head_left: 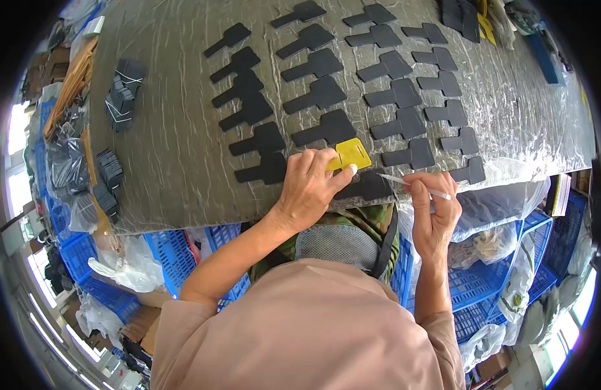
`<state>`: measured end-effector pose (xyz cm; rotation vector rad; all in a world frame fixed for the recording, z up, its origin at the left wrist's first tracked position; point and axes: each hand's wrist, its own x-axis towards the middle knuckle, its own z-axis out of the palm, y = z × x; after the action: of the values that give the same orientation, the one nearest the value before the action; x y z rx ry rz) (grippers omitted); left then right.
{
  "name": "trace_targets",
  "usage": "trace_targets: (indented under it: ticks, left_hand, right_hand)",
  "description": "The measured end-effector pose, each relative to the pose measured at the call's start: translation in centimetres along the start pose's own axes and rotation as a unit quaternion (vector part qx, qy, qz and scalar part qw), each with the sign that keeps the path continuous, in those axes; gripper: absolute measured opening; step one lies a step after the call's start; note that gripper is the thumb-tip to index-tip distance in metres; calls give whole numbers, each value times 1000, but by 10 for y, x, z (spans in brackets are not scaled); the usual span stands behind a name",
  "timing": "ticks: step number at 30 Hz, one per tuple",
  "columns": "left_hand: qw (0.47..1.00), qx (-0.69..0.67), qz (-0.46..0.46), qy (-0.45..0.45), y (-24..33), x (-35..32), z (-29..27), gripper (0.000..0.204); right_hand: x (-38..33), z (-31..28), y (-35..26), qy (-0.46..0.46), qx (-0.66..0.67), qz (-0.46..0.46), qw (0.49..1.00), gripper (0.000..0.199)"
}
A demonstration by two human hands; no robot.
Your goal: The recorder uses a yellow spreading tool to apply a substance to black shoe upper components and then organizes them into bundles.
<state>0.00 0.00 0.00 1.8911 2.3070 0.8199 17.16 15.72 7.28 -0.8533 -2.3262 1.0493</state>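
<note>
My left hand (311,184) grips a yellow slotted template (352,155) between thumb and fingers, near the table's front edge. In my right hand (434,207) is a slim white marking pen (414,186), its tip pointing left toward a black paddle-shaped piece (369,188). That piece lies at the front edge, just below the template and partly behind my left thumb. Several more such black pieces (391,65) lie in rows across the table, each with a wide end and a narrow tab. Another black piece (325,128) lies just beyond the template.
The table (170,162) has a wrinkled, shiny plastic cover. Tied bundles of dark pieces (123,94) sit at its left. Dark pieces and a yellow item (486,26) lie at the far right. Blue crates (173,257) and plastic bags (502,201) crowd below the front edge.
</note>
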Motion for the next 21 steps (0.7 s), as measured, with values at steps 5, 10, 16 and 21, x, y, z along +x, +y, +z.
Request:
trace_targets:
  ticks: [5,10,16,21]
  left_hand:
    - [999,29,19,-1,-3,3,1,57]
    - [999,41,26,1,-3,3,2,58]
    - [998,52,25,-5,-1,1,1,55]
    - [998,49,36,3,-2,2,0,53]
  right_hand:
    - [5,0,1,-16,-8,-11,1000,9]
    - [8,3,0,-30,-11,-14,999,8]
    - [13,12,-3,-34,-24,-28,999,8]
    - [24,23,3,-28,-58,-64,996,8]
